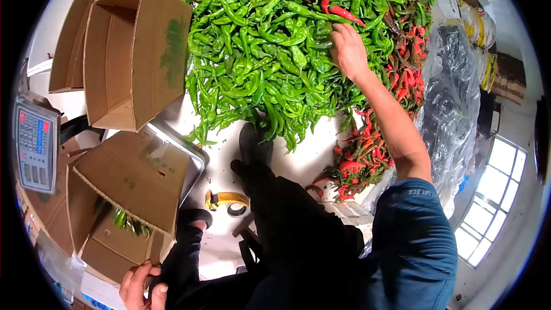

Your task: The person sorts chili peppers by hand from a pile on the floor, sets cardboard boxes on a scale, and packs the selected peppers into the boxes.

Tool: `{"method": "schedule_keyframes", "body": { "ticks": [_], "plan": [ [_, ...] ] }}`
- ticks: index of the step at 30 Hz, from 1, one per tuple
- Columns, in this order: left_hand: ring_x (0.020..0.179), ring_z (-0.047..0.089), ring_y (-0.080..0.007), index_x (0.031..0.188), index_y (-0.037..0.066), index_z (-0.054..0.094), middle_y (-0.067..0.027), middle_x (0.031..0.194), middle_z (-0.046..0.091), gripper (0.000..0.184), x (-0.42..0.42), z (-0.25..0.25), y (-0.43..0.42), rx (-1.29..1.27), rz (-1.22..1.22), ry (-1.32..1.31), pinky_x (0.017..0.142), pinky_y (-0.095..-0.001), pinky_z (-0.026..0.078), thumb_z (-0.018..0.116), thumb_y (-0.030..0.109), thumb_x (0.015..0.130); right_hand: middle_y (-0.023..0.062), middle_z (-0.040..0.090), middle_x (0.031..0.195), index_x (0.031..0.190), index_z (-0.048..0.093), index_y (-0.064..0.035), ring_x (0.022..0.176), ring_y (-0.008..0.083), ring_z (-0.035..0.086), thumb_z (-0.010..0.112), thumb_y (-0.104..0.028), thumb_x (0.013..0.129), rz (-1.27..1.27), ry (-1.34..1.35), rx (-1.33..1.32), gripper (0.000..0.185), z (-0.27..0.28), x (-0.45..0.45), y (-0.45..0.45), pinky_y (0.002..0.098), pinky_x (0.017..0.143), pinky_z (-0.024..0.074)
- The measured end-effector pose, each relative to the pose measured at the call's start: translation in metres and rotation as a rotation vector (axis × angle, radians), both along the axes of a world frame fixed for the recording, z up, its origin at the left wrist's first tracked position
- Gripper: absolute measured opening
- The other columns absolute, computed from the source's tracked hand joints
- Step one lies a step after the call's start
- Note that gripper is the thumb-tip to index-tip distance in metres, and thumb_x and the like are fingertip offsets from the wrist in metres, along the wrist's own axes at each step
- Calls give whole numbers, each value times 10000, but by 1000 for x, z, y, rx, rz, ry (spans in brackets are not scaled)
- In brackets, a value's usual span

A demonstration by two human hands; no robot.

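Note:
My right hand (pixel 347 51) reaches into a large heap of green chili peppers (pixel 252 63), just below a long red chili pepper (pixel 346 15). Its fingers curl down against the peppers, and what they grip, if anything, is hidden beneath them. At the bottom left, my left hand (pixel 140 288) is beside the lower edge of an open cardboard box (pixel 138 161). Its thumb and fingers are apart, with nothing seen between them. A few green peppers (pixel 127 222) lie inside that box.
Red and dark peppers (pixel 359 163) are heaped along the right side. More open cardboard boxes (pixel 160 51) stand at the upper left, near a weighing scale display (pixel 35 143). A yellow tape roll (pixel 227 200) lies by my legs. Clear plastic sheeting (pixel 450 103) is at the right.

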State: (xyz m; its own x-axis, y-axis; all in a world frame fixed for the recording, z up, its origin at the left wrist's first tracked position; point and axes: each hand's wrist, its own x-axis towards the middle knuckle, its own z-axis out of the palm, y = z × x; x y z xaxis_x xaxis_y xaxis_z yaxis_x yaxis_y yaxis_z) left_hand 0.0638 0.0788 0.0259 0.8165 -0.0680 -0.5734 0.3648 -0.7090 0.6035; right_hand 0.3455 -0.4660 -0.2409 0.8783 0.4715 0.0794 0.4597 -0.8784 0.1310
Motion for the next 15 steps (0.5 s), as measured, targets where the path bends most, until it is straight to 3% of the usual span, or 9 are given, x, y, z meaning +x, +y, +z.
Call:
{"method": "schedule_keyframes", "body": {
  "ticks": [4, 5, 9, 12, 13, 15],
  "plan": [
    [956, 646, -233, 1225, -28, 646, -128, 1036, 692, 377, 2, -10, 6, -93, 177, 100, 885, -355, 501, 675, 218, 940, 125, 617, 1133, 1084, 611, -42, 1183, 333, 529, 689, -82, 737, 23, -57, 131, 358, 7, -16, 9, 429, 979, 426],
    [958, 645, -231, 1226, -29, 645, -127, 1039, 691, 378, 2, -11, 6, -107, 189, 99, 887, -352, 500, 674, 220, 942, 122, 609, 996, 1042, 611, -49, 1053, 329, 554, 696, -92, 737, 23, -160, 194, 319, 11, -20, 15, 420, 912, 431],
    [966, 639, -217, 1227, -32, 640, -118, 1045, 691, 373, 5, -10, 3, -105, 159, 86, 888, -335, 499, 672, 214, 949, 124, 539, 876, 948, 592, -71, 869, 328, 526, 695, -99, 735, -28, -131, 110, 238, 14, -12, 10, 436, 793, 417],
    [960, 637, -213, 1224, -33, 638, -113, 1050, 691, 357, 7, -9, -3, -85, 155, 73, 884, -331, 500, 667, 195, 950, 135, 586, 885, 943, 615, -58, 880, 328, 576, 669, -113, 736, -31, -53, 7, 222, 9, 15, 24, 449, 774, 451],
    [957, 636, -212, 1222, -32, 638, -112, 1051, 691, 351, 6, -9, -5, -81, 159, 74, 883, -330, 500, 665, 188, 951, 144, 614, 900, 934, 641, -50, 898, 322, 608, 639, -138, 763, -135, 33, -190, 192, 4, 21, 32, 459, 763, 477],
    [951, 634, -213, 1217, -32, 638, -112, 1051, 690, 337, 5, -7, -7, -76, 163, 75, 878, -330, 500, 659, 176, 952, 151, 626, 925, 920, 661, -43, 928, 321, 621, 574, -143, 825, -208, -22, -226, 163, -2, 27, 41, 464, 778, 495]
  ]
}}
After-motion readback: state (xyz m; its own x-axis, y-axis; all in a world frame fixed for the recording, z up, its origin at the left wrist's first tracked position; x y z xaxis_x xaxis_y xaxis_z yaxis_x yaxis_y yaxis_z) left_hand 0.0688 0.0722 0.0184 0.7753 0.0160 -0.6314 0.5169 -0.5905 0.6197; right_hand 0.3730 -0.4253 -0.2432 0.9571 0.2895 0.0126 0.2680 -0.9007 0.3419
